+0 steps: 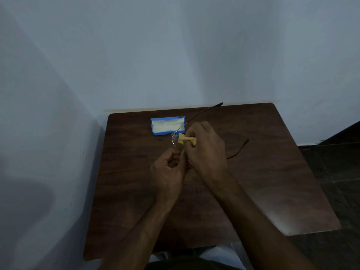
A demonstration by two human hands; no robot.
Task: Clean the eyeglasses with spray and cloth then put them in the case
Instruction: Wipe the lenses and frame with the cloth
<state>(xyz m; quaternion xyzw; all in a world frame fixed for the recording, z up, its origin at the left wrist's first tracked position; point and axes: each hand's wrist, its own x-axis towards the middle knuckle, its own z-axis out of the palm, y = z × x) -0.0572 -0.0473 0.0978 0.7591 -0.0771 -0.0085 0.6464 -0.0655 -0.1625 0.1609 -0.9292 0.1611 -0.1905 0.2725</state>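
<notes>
The person sits close to a dark wooden surface pushed into the corner of a pale wall, with both bare hands raised over the middle of it. The eyeglasses are held up off the surface between the two hands, thin-rimmed, with both temple arms unfolded and pointing away toward the far right. The right hand has its fingers curled tight round a small yellow cloth, which is bunched and pressed against the far lens. The left hand sits just below and beside it; its fingers are curled in and seem to pinch the frame at the nearer lens, though the light is dim and the right hand covers most of that spot. Just behind the hands, near the back edge of the surface, a blue case lies open, showing its white lining; the upper temple arm crosses over its right end. Dark tiled floor shows to the right of the surface.
</notes>
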